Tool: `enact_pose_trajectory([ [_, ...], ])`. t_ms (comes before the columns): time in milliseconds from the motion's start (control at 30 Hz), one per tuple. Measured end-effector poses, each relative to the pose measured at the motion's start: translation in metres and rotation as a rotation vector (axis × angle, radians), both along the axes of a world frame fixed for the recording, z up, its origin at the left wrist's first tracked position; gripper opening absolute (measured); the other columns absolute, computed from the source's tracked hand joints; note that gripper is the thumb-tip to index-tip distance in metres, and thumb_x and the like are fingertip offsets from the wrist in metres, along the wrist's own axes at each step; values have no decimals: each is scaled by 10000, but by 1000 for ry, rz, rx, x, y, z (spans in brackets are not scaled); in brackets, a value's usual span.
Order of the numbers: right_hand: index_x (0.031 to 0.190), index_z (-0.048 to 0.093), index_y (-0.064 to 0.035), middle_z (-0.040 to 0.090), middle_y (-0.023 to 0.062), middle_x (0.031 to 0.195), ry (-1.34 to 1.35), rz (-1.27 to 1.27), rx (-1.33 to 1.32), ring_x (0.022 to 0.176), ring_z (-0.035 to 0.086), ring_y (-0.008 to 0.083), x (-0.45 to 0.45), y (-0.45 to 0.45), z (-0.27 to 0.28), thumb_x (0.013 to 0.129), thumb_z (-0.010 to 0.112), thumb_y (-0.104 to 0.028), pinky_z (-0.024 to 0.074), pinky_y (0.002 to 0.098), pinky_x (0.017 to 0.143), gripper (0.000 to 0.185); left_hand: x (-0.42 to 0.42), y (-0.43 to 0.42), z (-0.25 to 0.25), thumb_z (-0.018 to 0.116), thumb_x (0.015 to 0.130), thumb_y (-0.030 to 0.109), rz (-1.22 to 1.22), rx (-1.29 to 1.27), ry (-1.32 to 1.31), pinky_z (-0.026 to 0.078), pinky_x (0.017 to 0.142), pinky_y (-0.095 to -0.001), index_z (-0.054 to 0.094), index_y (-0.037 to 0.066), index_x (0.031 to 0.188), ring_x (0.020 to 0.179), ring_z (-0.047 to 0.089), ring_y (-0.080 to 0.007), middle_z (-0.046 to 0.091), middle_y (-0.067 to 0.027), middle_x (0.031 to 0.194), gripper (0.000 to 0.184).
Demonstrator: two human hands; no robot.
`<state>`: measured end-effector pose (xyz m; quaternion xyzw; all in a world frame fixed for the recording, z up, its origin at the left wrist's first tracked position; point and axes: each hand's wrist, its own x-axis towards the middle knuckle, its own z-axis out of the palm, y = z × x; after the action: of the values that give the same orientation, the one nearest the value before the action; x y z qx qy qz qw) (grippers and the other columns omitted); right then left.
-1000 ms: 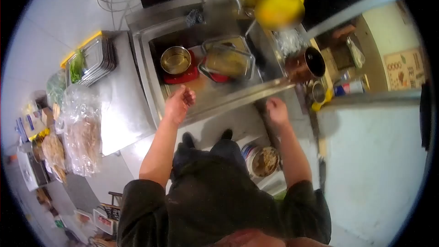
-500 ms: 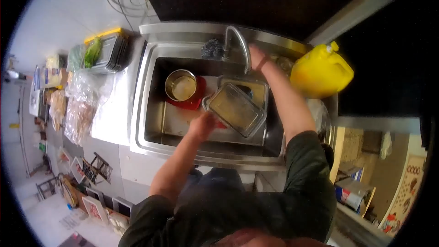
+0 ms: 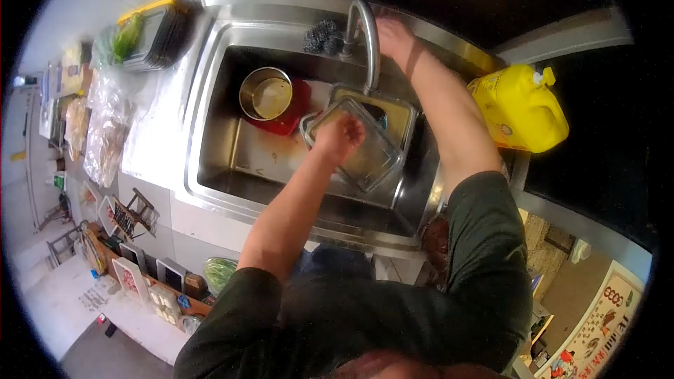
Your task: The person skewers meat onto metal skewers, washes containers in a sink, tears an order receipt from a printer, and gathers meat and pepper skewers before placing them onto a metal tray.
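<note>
My left hand (image 3: pixel 341 137) is over the upper clear rectangular container (image 3: pixel 375 161) in the sink, its fingers curled; whether they touch the container I cannot tell. A second rectangular container (image 3: pixel 404 121) lies beneath it. My right hand (image 3: pixel 393 34) reaches behind the curved faucet (image 3: pixel 372 42), near its base, with the fingers partly hidden by the spout. Left of the containers, a round metal pot (image 3: pixel 267 94) rests on a red object (image 3: pixel 298 107). A dark scouring pad (image 3: pixel 323 37) sits on the sink's back ledge.
The steel sink's rim (image 3: pixel 193 140) surrounds the basin. A yellow jug (image 3: pixel 519 109) stands at the right, beside my right forearm. Stacked trays (image 3: pixel 156 38) with greens and plastic bags (image 3: pixel 109 123) are on the left counter. Stools and boxes show at the lower left.
My left hand has moved up and right over the containers. My right hand, low by the sink's front a second ago, is now behind the faucet. The view has shifted.
</note>
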<state>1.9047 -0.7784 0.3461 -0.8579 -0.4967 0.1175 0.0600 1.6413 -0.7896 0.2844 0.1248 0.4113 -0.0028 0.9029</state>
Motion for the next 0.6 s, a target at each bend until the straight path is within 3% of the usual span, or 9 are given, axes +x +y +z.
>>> enact_pose_trajectory([
  [33,1215,549,-177,573,121,1192,9,-17,-83,1095,542,298,1,2,3,931,359,-330,422,387,945,374,8,-2,1,453,949,200,8,-1,-20,478,733,-366,501,-4,1000,800,538,-226,552,-105,894,215],
  [67,1216,538,-131,584,147,1162,-3,48,-89,1075,557,300,6,1,-2,919,376,-324,438,393,923,390,16,-5,2,441,953,198,17,-1,-39,478,731,-363,498,-1,984,795,536,-226,550,-106,889,209],
  [167,905,676,-77,637,160,990,-175,119,58,904,611,330,-3,-10,4,881,401,-154,494,425,792,287,36,-3,-4,414,961,187,80,-64,-73,479,706,-355,489,3,950,761,528,-225,546,-106,867,199],
  [267,911,671,-65,641,171,955,-217,198,-194,875,618,332,-4,-9,11,894,409,-172,506,423,756,284,47,-1,-10,440,941,215,82,-55,-46,490,613,-319,515,17,907,675,550,-199,569,-90,804,215],
  [400,875,664,-47,639,200,899,-157,219,-121,843,612,364,-3,-18,16,840,434,-214,484,455,741,286,59,-3,1,476,922,210,146,-18,73,472,523,-280,531,25,881,613,556,-181,578,-80,730,197],
  [500,988,638,-70,635,193,923,-95,130,-82,854,611,358,-2,-20,11,879,406,-208,490,452,739,291,67,-4,9,443,938,147,28,190,145,460,551,-344,536,-5,918,624,510,-215,559,-102,770,179],
  [533,1031,619,-75,634,185,914,-127,160,-53,841,612,356,-4,-22,13,902,386,-191,497,451,731,291,72,-5,2,454,940,245,-52,378,203,461,523,-390,577,-12,871,606,547,-256,596,-135,754,293],
  [600,1193,533,-123,632,173,878,-186,205,-87,820,615,350,-2,-24,13,914,364,-147,504,449,713,327,70,-2,6,443,936,325,-505,1163,201,463,528,-420,594,-8,864,642,575,-286,612,-162,771,373],
])
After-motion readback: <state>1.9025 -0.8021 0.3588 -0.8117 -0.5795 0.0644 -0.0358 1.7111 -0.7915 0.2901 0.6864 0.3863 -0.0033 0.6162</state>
